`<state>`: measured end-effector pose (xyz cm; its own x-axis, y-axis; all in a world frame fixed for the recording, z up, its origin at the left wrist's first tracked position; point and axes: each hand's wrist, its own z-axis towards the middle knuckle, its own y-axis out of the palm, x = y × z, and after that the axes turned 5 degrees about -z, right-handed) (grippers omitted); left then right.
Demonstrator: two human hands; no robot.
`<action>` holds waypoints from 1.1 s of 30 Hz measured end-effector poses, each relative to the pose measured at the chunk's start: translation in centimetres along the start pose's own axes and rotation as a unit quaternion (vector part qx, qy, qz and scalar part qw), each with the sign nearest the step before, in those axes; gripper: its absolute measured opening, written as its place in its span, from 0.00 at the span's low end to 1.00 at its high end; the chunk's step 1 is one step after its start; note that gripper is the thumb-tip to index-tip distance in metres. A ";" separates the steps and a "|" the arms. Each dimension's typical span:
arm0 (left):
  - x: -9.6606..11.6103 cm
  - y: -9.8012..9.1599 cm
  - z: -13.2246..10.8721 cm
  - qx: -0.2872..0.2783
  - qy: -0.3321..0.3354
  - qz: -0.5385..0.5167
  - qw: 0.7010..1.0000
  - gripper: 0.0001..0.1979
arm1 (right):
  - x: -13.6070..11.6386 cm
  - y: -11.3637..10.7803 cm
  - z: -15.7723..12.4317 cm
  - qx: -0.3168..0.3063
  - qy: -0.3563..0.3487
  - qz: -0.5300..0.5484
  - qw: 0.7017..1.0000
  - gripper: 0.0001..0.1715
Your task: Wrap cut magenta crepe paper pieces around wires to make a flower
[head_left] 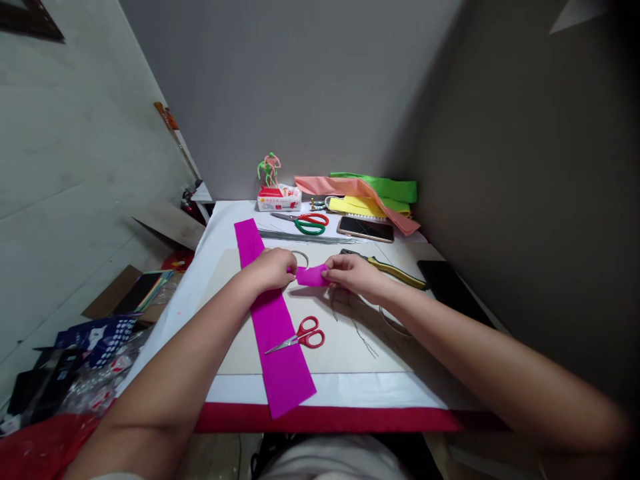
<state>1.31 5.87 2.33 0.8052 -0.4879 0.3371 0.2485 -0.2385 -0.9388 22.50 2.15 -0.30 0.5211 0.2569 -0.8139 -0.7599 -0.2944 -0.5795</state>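
Note:
A small piece of magenta crepe paper [313, 275] is stretched between my two hands above the table. My left hand [276, 268] pinches its left end, over the long magenta crepe paper strip [293, 375]. The fingers of my right hand [351, 275] are closed on the piece's right end. Small scissors with red handles [300, 335] lie on the long strip, blades pointing left. Below my right hand, thin twisted dark wires [364, 337] rest on the board. Pliers with yellow and black handles [400, 272] lie just beyond that hand.
Large scissors with red and green handles [307, 223], a bundle of thin wires [305, 237] and a phone [366, 229] lie farther back. Folded yellow paper [353, 205] and a tissue pack [280, 199] are near the wall. A dark flat object [450, 287] lies at the right.

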 end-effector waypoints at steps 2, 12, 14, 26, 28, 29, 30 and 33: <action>0.1 -0.5 -0.3 -0.016 0.024 -0.018 0.999 0.09 | 0.4 -0.4 -0.5 -0.012 0.035 0.065 0.997 0.09; 2.8 -3.3 -2.4 -0.118 0.101 -0.141 0.978 0.19 | -0.9 -0.2 -1.6 0.011 0.059 0.215 0.975 0.11; 3.3 -3.7 -2.7 -0.143 0.103 -0.187 0.966 0.16 | -1.5 -0.2 -1.7 0.025 0.048 0.228 0.972 0.11; 4.6 -3.6 -3.0 -0.117 0.008 -0.332 0.936 0.16 | -4.5 -0.1 -3.3 0.088 0.026 0.272 0.958 0.09; 4.8 -3.4 -3.1 -0.134 -0.006 -0.372 0.918 0.13 | -4.9 -0.1 -3.6 0.067 0.013 0.301 0.951 0.10; 4.9 -3.3 -3.1 -0.145 -0.011 -0.396 0.907 0.12 | -5.1 -0.2 -3.7 0.049 0.003 0.310 0.950 0.11; 4.9 -3.2 -3.1 -0.157 -0.015 -0.416 0.896 0.11 | -5.2 -0.2 -3.8 0.031 -0.006 0.312 0.950 0.12; 4.9 -3.2 -3.3 -0.183 -0.025 -0.431 0.883 0.10 | -5.0 -0.5 -3.9 0.013 -0.016 0.276 0.961 0.12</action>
<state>2.72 1.50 7.26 0.4263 0.0431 0.9035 0.5974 -0.7634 -0.2455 21.80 -2.59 3.92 0.0242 0.0962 -0.9951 -0.9268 -0.3709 -0.0584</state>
